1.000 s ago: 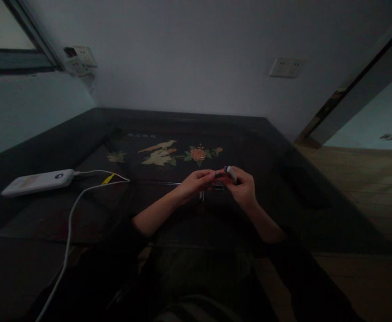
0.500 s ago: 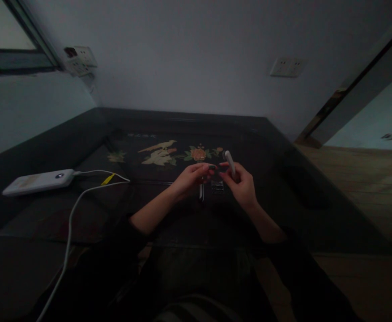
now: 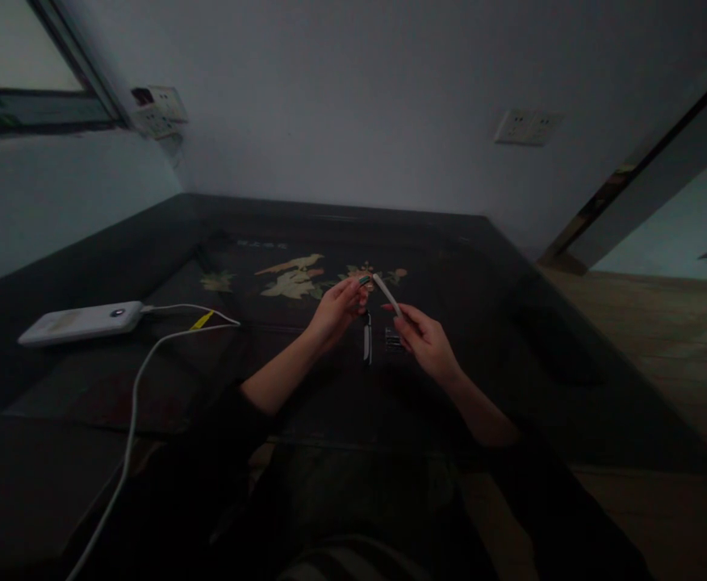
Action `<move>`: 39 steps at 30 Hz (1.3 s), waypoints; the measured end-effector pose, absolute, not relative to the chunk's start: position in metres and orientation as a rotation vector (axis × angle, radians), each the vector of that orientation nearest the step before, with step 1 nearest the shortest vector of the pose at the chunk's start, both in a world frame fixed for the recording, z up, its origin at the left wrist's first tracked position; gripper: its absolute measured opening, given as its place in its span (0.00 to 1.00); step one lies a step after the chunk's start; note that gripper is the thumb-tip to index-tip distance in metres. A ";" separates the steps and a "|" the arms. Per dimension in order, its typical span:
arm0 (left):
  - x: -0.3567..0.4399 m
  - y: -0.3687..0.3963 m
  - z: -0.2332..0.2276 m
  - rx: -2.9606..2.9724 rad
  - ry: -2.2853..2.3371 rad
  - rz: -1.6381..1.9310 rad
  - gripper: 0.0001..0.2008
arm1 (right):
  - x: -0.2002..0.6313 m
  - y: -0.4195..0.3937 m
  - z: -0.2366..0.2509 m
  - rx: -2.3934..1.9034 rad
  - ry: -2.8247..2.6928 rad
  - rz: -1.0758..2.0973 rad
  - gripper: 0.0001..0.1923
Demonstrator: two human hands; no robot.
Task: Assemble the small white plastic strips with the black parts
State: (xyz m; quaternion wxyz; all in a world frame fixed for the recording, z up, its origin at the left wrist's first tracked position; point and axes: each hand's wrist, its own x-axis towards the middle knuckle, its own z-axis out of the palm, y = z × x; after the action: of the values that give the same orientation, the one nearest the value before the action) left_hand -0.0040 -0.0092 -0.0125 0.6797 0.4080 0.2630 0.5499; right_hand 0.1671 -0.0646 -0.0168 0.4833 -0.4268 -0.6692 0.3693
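My left hand (image 3: 336,313) pinches a small dark piece (image 3: 364,280) between thumb and fingers; what kind of piece is too dim to tell. In my right hand (image 3: 427,342) is a slim white stick (image 3: 387,294), slanted up and to the left. Its tip comes close to the dark piece; whether they touch, I cannot tell. Just below my left fingers a narrow white-and-black item (image 3: 366,340) points downward, its upper end near the hand. A small, dark, shiny rectangular item (image 3: 393,339) lies on the table, partly behind my right fingers.
The dark table (image 3: 450,250) has a bird-and-flower picture (image 3: 293,278) on its top. On the left lies a white power bank (image 3: 81,323) with a white cable (image 3: 132,403) and yellow tag (image 3: 202,320). Wall sockets (image 3: 529,127) are on the wall behind.
My right hand has tilted the white stick leftward, bringing its tip near the dark piece. My left hand has raised that piece slightly. The view has shifted a little.
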 end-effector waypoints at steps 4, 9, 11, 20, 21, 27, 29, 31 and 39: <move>-0.003 -0.010 -0.013 0.921 0.545 1.234 0.15 | 0.167 -0.065 -0.017 -1.045 -1.620 0.932 0.20; -0.003 -0.011 -0.015 0.939 0.540 1.232 0.16 | 0.168 -0.064 -0.017 -1.050 -1.627 0.971 0.22; -0.002 -0.011 -0.015 0.936 0.553 1.235 0.17 | 0.168 -0.063 -0.018 -1.059 -1.640 0.965 0.22; 0.000 -0.010 -0.016 0.952 0.585 1.246 0.20 | 0.169 -0.059 -0.022 -1.064 -1.632 0.976 0.26; 0.000 -0.010 -0.016 0.953 0.583 1.248 0.19 | 0.169 -0.059 -0.022 -1.061 -1.634 0.977 0.26; -0.001 -0.010 -0.017 0.960 0.577 1.232 0.20 | 0.169 -0.059 -0.021 -1.071 -1.626 0.938 0.25; -0.001 -0.010 -0.016 0.962 0.576 1.230 0.20 | 0.169 -0.060 -0.020 -1.081 -1.616 0.935 0.25; -0.001 -0.011 -0.016 0.962 0.577 1.229 0.20 | 0.169 -0.059 -0.021 -1.091 -1.610 0.935 0.24; -0.001 -0.010 -0.019 0.971 0.584 1.219 0.19 | 0.168 -0.059 -0.024 -1.101 -1.616 0.924 0.23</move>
State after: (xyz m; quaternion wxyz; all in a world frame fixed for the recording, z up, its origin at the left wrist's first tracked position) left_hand -0.0009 -0.0100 -0.0194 0.6732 0.4312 0.2596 0.5417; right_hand 0.1683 -0.0595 -0.0239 0.4701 -0.4494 -0.6595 0.3770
